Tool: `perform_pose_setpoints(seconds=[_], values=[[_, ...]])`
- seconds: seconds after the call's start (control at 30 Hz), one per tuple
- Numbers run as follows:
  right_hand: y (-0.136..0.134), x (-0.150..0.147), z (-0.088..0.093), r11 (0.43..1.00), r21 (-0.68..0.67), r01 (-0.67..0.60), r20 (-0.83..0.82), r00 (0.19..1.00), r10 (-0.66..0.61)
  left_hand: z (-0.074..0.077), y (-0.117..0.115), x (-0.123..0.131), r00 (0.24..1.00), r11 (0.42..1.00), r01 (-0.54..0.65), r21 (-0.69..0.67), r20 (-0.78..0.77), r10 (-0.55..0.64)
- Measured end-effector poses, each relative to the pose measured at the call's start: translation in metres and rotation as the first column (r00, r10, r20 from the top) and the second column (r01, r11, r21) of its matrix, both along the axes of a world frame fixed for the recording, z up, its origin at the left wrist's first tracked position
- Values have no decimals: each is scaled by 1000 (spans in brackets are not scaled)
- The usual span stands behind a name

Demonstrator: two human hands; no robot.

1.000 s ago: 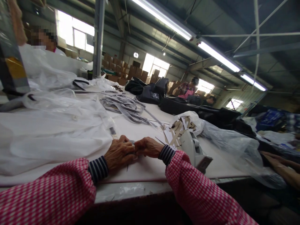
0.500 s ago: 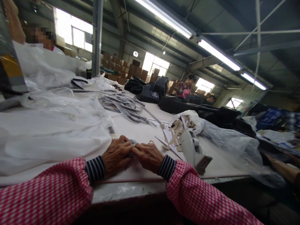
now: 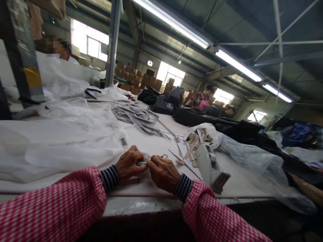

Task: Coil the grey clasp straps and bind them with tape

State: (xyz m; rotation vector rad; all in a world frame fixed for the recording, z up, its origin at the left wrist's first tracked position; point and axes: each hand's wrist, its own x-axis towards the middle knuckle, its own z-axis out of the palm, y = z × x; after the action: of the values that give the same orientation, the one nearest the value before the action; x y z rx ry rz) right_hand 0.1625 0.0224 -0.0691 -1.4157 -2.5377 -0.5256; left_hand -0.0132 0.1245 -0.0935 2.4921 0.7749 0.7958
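Close to the table's front edge, my left hand (image 3: 130,163) is closed round a small grey, rounded bundle (image 3: 141,163). Most of the bundle lies hidden under my fingers, so its kind cannot be made out. My right hand (image 3: 164,172) meets it from the other side, fingers pinched together at its right end. What the right fingertips grip is hidden. Just beyond that hand lies a small yellowish loop (image 3: 164,156). A pale grey plastic device (image 3: 205,163) with a flat grey end stands to the right, tilted on the table.
White translucent sheeting (image 3: 58,144) covers the left side. Flat grey strips (image 3: 136,116) lie coiled further back. A plastic bag (image 3: 214,132) spills card pieces (image 3: 194,144). Black material (image 3: 214,122) lies behind. Another person's arm (image 3: 301,183) is at far right; a co-worker (image 3: 203,99) stands beyond.
My hands have drawn slightly apart at the fingertips, and more of the grey bundle shows between them. The whole view has shifted a little, with the scene sitting lower and further right.
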Motion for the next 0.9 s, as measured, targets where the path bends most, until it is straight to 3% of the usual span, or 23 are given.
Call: perform_pose_setpoints(seconds=[0.1,0.27,0.53,0.7,0.9], values=[[4,-3,-1,996,52,68,-135,989,-61,5,5,-2,995,988,-53,-145,74,65],[19,-8,-2,981,171,95,-275,960,-45,11,18,-10,974,923,134,-360,218,-56],[19,-7,2,972,231,52,-151,988,-17,18,22,-13,941,919,327,-222,167,-294],[17,-6,-3,966,257,16,-166,986,28,15,23,-10,906,868,416,-270,207,-370],[10,-8,-11,971,228,76,-175,984,-36,10,18,-7,947,932,320,-169,68,-313]])
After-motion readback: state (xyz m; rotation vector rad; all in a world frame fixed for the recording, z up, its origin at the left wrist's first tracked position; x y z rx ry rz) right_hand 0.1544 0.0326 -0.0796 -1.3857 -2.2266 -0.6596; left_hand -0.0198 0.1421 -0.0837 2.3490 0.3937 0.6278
